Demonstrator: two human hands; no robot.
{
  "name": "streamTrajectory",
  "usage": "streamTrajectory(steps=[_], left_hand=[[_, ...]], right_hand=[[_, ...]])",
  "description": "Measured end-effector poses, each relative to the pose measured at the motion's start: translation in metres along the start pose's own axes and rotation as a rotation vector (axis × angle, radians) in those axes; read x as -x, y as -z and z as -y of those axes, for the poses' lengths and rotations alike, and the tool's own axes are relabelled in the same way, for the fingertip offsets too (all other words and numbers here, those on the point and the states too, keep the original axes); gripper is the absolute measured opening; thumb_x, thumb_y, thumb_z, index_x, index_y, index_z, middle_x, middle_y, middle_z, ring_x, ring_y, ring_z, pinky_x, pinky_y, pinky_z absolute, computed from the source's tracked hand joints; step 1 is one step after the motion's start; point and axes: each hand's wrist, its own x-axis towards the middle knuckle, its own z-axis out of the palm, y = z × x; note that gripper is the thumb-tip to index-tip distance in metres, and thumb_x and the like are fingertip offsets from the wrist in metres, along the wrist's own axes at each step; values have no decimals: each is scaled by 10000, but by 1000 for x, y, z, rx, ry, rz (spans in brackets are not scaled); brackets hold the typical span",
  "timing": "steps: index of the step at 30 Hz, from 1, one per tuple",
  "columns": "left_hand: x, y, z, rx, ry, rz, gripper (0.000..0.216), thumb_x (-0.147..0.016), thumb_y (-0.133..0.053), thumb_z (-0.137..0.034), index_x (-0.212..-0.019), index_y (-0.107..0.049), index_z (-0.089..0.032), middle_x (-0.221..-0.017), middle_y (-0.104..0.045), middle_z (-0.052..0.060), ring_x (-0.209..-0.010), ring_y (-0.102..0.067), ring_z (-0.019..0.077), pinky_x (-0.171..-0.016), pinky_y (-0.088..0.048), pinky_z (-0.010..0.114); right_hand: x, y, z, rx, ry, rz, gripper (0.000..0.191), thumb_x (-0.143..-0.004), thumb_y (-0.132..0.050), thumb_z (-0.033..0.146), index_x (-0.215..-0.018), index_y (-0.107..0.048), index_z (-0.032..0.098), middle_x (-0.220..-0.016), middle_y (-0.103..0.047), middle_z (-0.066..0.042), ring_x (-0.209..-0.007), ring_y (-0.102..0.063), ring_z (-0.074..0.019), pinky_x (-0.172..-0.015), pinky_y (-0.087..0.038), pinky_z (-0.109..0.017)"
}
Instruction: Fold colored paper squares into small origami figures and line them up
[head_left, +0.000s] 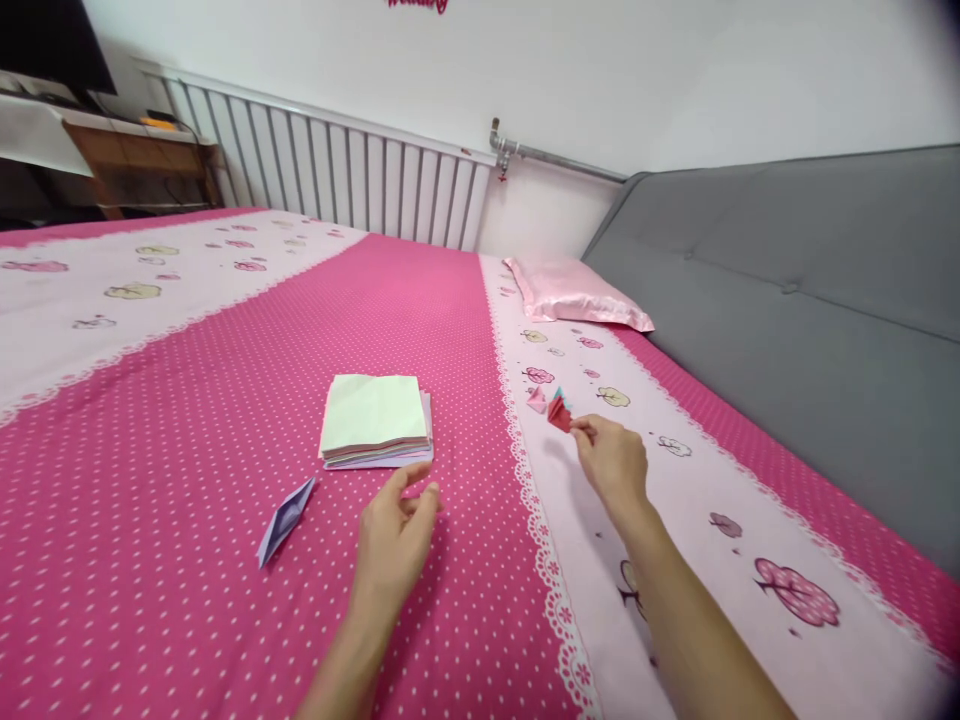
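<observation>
My right hand point(611, 460) pinches a small red folded paper point(559, 412) between thumb and fingertips, holding it over the pale strip of the bedspread point(187, 400), just beside a pink folded piece point(536, 400). My left hand point(394, 535) hovers loose and half open with curled fingers, gripping nothing, near the stack of square sheets point(375, 420); a purple folded paper point(285, 520) lies to its left. Red lettering point(420, 5) on the wall is cut off at the top and unreadable. The red paper's shape is too small to make out.

A home bedroom — pink-sheeted bed point(225, 400), pillow point(574, 293), grey padded headboard point(810, 300).
</observation>
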Motion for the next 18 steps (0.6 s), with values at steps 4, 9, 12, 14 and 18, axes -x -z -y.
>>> streamTrajectory(steps=[4, 9, 12, 14, 18], left_hand=[[1, 2, -2, -49, 15, 3, 398, -796, -498, -382, -1106, -566, -141, -718, -677, 60, -695, -658, 222, -631, -478, 328], [0, 4, -5, -71, 27, -2, 422, -779, -508, -414, -1089, -581, -136, -631, -672, 51, -645, -654, 227, -556, -442, 292], [-1, 3, -6, -66, 28, -10, 423, -762, -524, -421, -1067, -597, -137, -595, -657, 38, -599, -644, 219, -535, -439, 285], [-1, 3, -7, -37, 37, -32, 421, -738, -546, -419, -1039, -615, -133, -557, -635, 26, -571, -636, 215, -513, -439, 279], [1, 2, -10, 14, 46, -62, 411, -691, -584, -407, -994, -644, -135, -526, -615, 10, -526, -618, 201, -501, -444, 275]], right_hand=[[-41, -5, -30, 88, -129, -12, 229, -819, -495, 264, -932, -694, 246, -891, -699, -98, -847, -639, -273, -653, -448, -338], [-77, -23, -44, 143, -180, 29, 214, -858, -486, 233, -948, -680, 223, -929, -667, -106, -901, -623, -255, -714, -464, -346], [-92, -38, -42, 165, -189, 74, 207, -888, -502, 272, -1037, -612, 179, -1023, -624, -84, -924, -602, -209, -778, -485, -364], [-99, -48, -40, 177, -199, 104, 261, -887, -518, 302, -1103, -553, 159, -1100, -583, -75, -933, -590, -190, -793, -498, -386], [-106, -62, -38, 193, -219, 129, 288, -885, -522, 299, -1138, -529, 161, -1144, -558, -80, -953, -582, -196, -797, -502, -397]])
